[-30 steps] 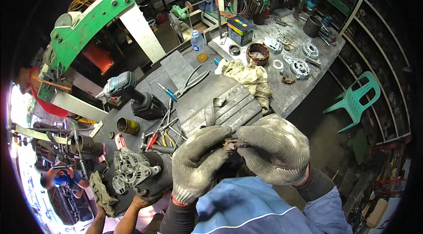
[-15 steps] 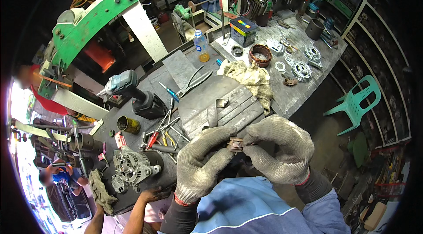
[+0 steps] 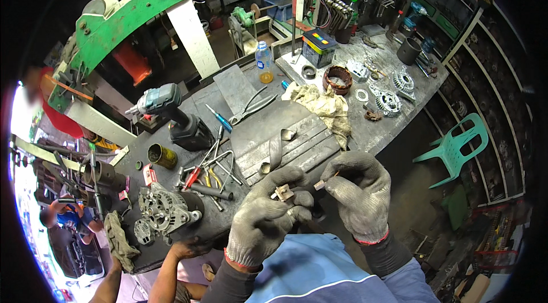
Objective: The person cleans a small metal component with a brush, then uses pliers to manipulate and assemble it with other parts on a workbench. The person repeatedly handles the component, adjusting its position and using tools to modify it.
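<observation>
Both of my hands wear grey knitted gloves and are raised above the bench's near edge. My left hand (image 3: pixel 260 217) pinches a small brownish, block-shaped brush holder (image 3: pixel 283 192) between thumb and forefinger. A short distance to its right, my right hand (image 3: pixel 361 194) grips a small carbon brush (image 3: pixel 320 185) with a thin copper-coloured wire sticking up from it. The two parts are apart. Just beyond my hands lies a grey grooved pad (image 3: pixel 302 143) with a curled strip (image 3: pixel 275 151) on it.
Left of my hands stand an alternator (image 3: pixel 165 211), a hammer (image 3: pixel 211 191) among pliers, a tin can (image 3: pixel 162 156) and a cordless impact wrench (image 3: pixel 171 114). Another person's hand (image 3: pixel 187 247) rests at the bench edge. Beyond lie a rag (image 3: pixel 325 109), a copper-wound stator (image 3: pixel 337 80) and alternator housings (image 3: pixel 387 101).
My hands have moved apart. The small part held between both is now separated: the brush holder stays in my left hand, the brush in my right.
</observation>
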`<move>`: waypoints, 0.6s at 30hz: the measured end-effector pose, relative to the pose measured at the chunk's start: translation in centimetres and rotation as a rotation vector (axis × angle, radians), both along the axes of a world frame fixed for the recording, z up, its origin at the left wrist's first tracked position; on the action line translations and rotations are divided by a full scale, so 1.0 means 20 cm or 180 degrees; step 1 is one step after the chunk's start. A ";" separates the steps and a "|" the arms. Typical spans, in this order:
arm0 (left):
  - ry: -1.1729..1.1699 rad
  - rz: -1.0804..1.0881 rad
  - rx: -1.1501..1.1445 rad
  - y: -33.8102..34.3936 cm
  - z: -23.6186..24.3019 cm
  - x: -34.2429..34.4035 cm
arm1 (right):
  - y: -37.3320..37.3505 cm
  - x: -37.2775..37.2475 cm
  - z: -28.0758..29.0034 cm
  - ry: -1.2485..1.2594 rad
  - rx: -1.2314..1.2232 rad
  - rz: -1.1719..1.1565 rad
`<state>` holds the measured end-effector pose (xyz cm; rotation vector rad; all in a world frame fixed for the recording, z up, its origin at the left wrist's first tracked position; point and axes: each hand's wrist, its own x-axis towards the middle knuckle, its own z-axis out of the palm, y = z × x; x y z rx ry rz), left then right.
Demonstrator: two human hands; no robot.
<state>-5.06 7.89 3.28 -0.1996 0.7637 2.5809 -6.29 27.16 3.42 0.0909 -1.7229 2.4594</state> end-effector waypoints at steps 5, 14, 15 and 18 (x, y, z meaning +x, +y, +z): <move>0.0829 0.0194 -0.2531 0.04 0.06 0.05 | -0.04 0.03 -0.01 -0.0161 -0.0372 0.0130; 0.1497 0.0506 -0.3831 0.07 0.10 0.05 | 0.03 0.05 -0.03 -0.0206 0.0354 0.0373; 0.1590 0.0509 -0.4001 0.06 0.10 0.05 | 0.05 0.03 -0.02 0.0107 0.0815 0.0405; 0.1837 0.0566 -0.4172 0.05 0.10 0.03 | 0.12 -0.01 0.03 0.1050 0.2171 0.0379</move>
